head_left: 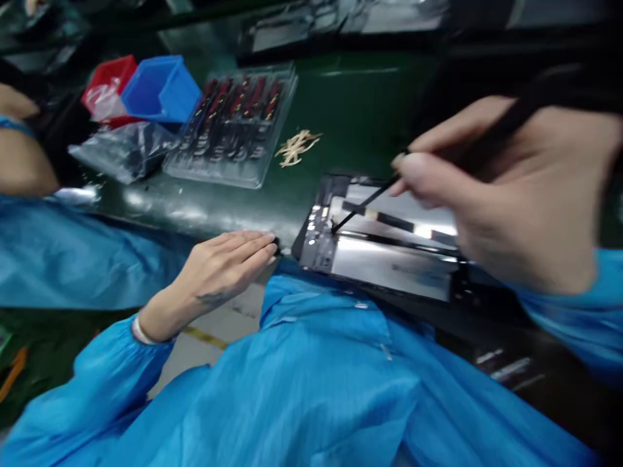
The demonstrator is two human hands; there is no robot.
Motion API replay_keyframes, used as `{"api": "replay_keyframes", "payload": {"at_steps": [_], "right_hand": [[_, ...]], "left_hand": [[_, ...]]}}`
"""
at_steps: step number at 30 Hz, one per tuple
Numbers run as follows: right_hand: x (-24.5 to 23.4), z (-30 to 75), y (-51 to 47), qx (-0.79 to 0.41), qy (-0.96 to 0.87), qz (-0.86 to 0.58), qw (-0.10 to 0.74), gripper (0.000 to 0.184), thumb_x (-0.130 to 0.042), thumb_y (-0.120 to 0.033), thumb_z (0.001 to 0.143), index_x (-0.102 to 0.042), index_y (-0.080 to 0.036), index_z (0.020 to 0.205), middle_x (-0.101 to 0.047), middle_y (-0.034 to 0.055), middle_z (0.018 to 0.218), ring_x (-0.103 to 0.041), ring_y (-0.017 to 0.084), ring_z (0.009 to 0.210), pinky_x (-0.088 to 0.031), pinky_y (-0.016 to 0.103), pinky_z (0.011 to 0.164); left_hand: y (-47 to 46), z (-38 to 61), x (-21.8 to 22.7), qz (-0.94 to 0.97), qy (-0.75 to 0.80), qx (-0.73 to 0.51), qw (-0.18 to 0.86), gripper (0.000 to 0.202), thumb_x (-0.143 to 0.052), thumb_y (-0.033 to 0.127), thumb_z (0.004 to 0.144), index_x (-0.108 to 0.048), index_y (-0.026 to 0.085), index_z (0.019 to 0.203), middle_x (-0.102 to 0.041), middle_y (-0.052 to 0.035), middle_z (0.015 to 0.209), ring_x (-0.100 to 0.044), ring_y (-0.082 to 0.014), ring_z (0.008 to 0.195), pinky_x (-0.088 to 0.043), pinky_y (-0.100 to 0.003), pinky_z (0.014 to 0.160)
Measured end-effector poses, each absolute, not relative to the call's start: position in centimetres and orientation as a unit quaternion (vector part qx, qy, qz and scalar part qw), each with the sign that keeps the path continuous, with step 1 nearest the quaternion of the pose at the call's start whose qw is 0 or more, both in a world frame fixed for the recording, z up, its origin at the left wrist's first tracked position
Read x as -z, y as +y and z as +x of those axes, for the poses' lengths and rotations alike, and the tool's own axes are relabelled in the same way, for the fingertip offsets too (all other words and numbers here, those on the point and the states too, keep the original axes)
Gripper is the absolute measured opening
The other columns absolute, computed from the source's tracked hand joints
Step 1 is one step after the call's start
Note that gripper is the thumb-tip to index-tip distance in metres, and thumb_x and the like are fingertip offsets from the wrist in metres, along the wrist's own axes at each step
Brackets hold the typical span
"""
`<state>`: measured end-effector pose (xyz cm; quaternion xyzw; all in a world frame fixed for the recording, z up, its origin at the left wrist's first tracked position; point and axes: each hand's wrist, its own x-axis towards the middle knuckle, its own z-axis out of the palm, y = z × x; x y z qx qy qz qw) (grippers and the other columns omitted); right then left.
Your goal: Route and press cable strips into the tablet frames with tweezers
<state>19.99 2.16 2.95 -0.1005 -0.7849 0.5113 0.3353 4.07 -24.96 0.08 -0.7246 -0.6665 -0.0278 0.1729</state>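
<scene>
My right hand [516,188] grips a black screwdriver [363,206], its thick handle running back through the fingers. The slim shaft slants down to the left, and its tip is at the dark circuit board end of an opened tablet [394,266]. Silver panels and a dark strip fill the rest of that device, which lies near the bench edge. My left hand [233,259] is at the bench edge left of the tablet, fingers pressed together. A small black thing shows at its fingertips, too indistinct to name.
A clear tray [228,170] of small red and black parts stands on the green bench [360,104]. Thin tan strips [298,148] lie beside it. Behind are a blue bin [158,91], a red bin [104,94] and a plastic bag [124,149]. Another person's arm [24,155] is at left.
</scene>
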Motion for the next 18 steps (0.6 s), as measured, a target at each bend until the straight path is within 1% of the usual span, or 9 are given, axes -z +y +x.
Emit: {"api": "replay_keyframes", "payload": {"at_steps": [2, 4, 5, 7, 9, 10, 13, 15, 18], "right_hand": [[-3.4, 19.5, 2.0, -0.505, -0.784, -0.092, 0.348, 0.01, -0.073, -0.017, 0.088, -0.07, -0.017, 0.078, -0.068, -0.0016, 0.068, -0.064, 0.009, 0.063, -0.047, 0.025, 0.06], [-3.4, 19.3, 2.2, -0.516, -0.773, -0.101, 0.356, 0.011, -0.072, -0.017, 0.088, -0.068, -0.018, 0.077, -0.068, -0.0021, 0.068, -0.062, 0.009, 0.062, -0.047, 0.025, 0.06], [-3.4, 19.3, 2.3, -0.517, -0.769, -0.11, 0.359, 0.011, -0.071, -0.018, 0.088, -0.068, -0.019, 0.078, -0.068, -0.0023, 0.068, -0.061, 0.009, 0.062, -0.047, 0.026, 0.061], [-3.4, 19.4, 2.5, -0.51, -0.769, -0.119, 0.366, 0.012, -0.071, -0.021, 0.088, -0.066, -0.019, 0.077, -0.066, -0.0026, 0.069, -0.058, 0.01, 0.062, -0.047, 0.026, 0.061], [-3.3, 19.5, 2.6, -0.506, -0.77, -0.114, 0.372, 0.013, -0.07, -0.021, 0.089, -0.065, -0.02, 0.076, -0.065, -0.0029, 0.069, -0.056, 0.01, 0.062, -0.046, 0.026, 0.061], [-3.3, 19.5, 2.6, -0.506, -0.77, -0.108, 0.374, 0.014, -0.07, -0.022, 0.089, -0.065, -0.019, 0.077, -0.064, -0.003, 0.069, -0.056, 0.01, 0.063, -0.045, 0.026, 0.061], [-3.2, 19.4, 2.8, -0.506, -0.773, -0.085, 0.373, 0.015, -0.067, -0.029, 0.093, -0.067, -0.019, 0.081, -0.065, -0.0015, 0.075, -0.058, 0.011, 0.07, -0.046, 0.026, 0.065], [-3.0, 19.2, 3.2, -0.508, -0.774, -0.075, 0.37, 0.02, -0.066, -0.035, 0.095, -0.069, -0.019, 0.085, -0.066, -0.0004, 0.079, -0.058, 0.012, 0.074, -0.046, 0.026, 0.067], [-2.7, 18.9, 3.9, -0.508, -0.784, -0.067, 0.349, 0.025, -0.069, -0.041, 0.093, -0.072, -0.018, 0.085, -0.067, -0.0003, 0.077, -0.055, 0.012, 0.071, -0.044, 0.027, 0.065]], "left_hand": [[-21.9, 4.0, -1.9, -0.733, -0.637, 0.046, 0.235, 0.023, -0.059, 0.018, 0.099, -0.066, 0.015, 0.121, -0.078, -0.008, 0.105, -0.075, -0.0206, 0.086, -0.056, -0.031, 0.068], [-18.2, 4.4, -3.6, -0.725, -0.602, 0.06, 0.33, 0.019, -0.061, 0.027, 0.1, -0.068, 0.017, 0.114, -0.073, -0.0032, 0.08, -0.066, -0.0168, 0.065, -0.044, -0.03, 0.053], [-16.4, 4.8, -4.3, -0.718, -0.587, 0.059, 0.37, 0.018, -0.061, 0.032, 0.1, -0.069, 0.017, 0.105, -0.067, -0.0012, 0.069, -0.06, -0.0155, 0.058, -0.038, -0.03, 0.049], [-13.2, 5.5, -5.1, -0.705, -0.571, 0.051, 0.419, 0.027, -0.057, 0.036, 0.102, -0.065, 0.019, 0.083, -0.055, 0.0005, 0.058, -0.053, -0.0144, 0.052, -0.031, -0.031, 0.047], [-11.1, 5.9, -5.4, -0.699, -0.566, 0.051, 0.435, 0.035, -0.054, 0.029, 0.102, -0.057, 0.019, 0.069, -0.049, 0.0009, 0.055, -0.05, -0.0138, 0.05, -0.029, -0.03, 0.047], [-10.5, 5.8, -5.4, -0.697, -0.567, 0.057, 0.436, 0.035, -0.054, 0.024, 0.101, -0.054, 0.019, 0.066, -0.048, 0.0013, 0.054, -0.048, -0.0134, 0.049, -0.028, -0.03, 0.046], [-9.8, 5.2, -5.2, -0.7, -0.592, 0.117, 0.381, 0.032, -0.054, 0.016, 0.098, -0.053, 0.018, 0.067, -0.05, 0.0033, 0.054, -0.044, -0.011, 0.046, -0.025, -0.028, 0.045], [-10.0, 4.6, -5.1, -0.697, -0.62, 0.206, 0.296, 0.028, -0.057, 0.018, 0.098, -0.057, 0.017, 0.069, -0.05, 0.0055, 0.054, -0.04, -0.0079, 0.045, -0.024, -0.025, 0.045], [-10.3, 4.0, -5.0, -0.659, -0.653, 0.343, 0.144, 0.022, -0.066, 0.021, 0.096, -0.065, 0.016, 0.075, -0.048, 0.0078, 0.053, -0.038, -0.0049, 0.046, -0.027, -0.02, 0.046]]}}
